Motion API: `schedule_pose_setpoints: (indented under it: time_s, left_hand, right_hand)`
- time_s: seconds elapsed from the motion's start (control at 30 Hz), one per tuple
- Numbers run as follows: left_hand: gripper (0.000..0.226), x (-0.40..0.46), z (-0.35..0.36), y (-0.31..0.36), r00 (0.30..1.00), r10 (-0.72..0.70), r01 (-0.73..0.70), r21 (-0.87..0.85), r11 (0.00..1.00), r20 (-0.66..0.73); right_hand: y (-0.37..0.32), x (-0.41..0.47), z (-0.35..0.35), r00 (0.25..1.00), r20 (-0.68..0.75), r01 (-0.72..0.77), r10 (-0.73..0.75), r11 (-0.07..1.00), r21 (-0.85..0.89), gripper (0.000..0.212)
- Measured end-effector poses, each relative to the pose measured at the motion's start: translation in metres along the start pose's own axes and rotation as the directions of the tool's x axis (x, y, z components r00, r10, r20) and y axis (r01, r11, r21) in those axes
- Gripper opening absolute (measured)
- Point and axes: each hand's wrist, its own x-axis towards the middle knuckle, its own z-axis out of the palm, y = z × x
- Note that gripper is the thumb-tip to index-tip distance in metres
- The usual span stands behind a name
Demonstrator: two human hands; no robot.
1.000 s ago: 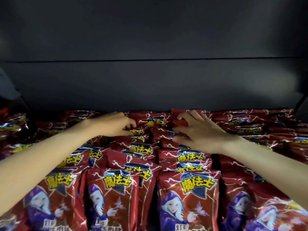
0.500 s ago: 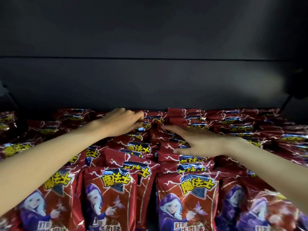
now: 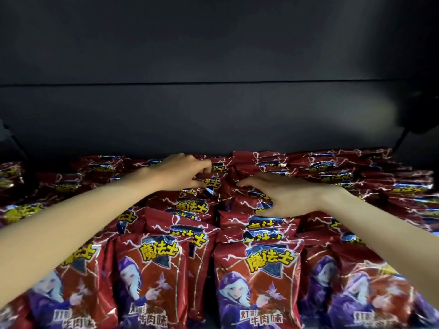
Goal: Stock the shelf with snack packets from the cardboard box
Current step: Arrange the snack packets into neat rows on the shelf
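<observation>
Red snack packets with yellow lettering and a purple-hooded figure fill the shelf in several upright rows; one front packet [image 3: 256, 276] faces me. My left hand [image 3: 178, 172] reaches to the back of the middle rows, its fingers curled and pinching the top of a rear packet [image 3: 209, 184]. Just to its right, my right hand [image 3: 282, 195] lies palm down with fingers spread on the tops of the packets in the neighbouring row [image 3: 263, 224]. The cardboard box is out of view.
The dark back wall of the shelf [image 3: 213, 115] rises right behind the last row. A black object with a cable [image 3: 420, 115] hangs at the right edge, and a dark bracket [image 3: 14, 143] stands at the left edge. More packets lie at both sides.
My right hand has flattened and spread over the packet tops. My left hand has slid further back and right, its fingers closing on a rear packet.
</observation>
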Motion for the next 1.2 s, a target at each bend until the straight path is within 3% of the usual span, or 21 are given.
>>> schedule_pose_setpoints:
  time_s: [0.07,0.27,0.53,0.7,0.8,0.9,1.07,1.2]
  left_hand:
    - [0.034,-0.001,-0.003,-0.004,1.0,-0.016,0.016,0.031,0.999,-0.019]
    - [0.033,-0.004,0.002,0.0,0.948,-0.104,0.117,0.024,0.993,-0.299]
    - [0.036,0.007,0.013,0.022,0.981,-0.108,0.121,0.072,0.99,-0.163]
    - [0.041,0.003,0.011,0.021,0.981,-0.064,0.079,0.076,0.994,-0.184]
    - [0.042,-0.003,0.009,0.017,0.964,-0.016,0.017,0.001,1.0,-0.265]
    - [0.037,-0.014,0.001,0.006,0.947,0.03,-0.056,-0.074,0.996,-0.321]
    - [0.033,-0.048,-0.024,-0.029,0.901,0.075,-0.094,-0.023,0.995,-0.428]
    - [0.034,-0.084,-0.029,-0.075,0.945,0.176,-0.141,0.14,0.98,-0.277]
  right_hand:
    - [-0.002,0.003,0.0,1.0,-0.008,0.008,-0.008,1.0,0.013,0.069]
    - [-0.002,-0.004,-0.008,0.998,-0.048,0.043,-0.044,0.999,-0.028,0.062]
    - [-0.001,-0.008,-0.008,0.999,-0.024,0.021,-0.022,1.0,-0.017,0.062]
    - [0.001,-0.01,-0.006,1.0,-0.021,0.009,-0.01,1.0,-0.027,0.063]
    - [0.001,-0.012,-0.006,0.999,-0.038,0.007,-0.008,0.999,-0.032,0.061]
    - [0.0,-0.01,-0.013,0.994,-0.108,-0.015,0.012,1.0,-0.024,0.053]
    - [-0.02,0.009,-0.027,0.952,-0.303,0.022,-0.05,0.995,-0.096,0.041]
    - [-0.051,0.042,-0.029,0.909,-0.386,0.064,-0.156,0.969,-0.239,0.036]
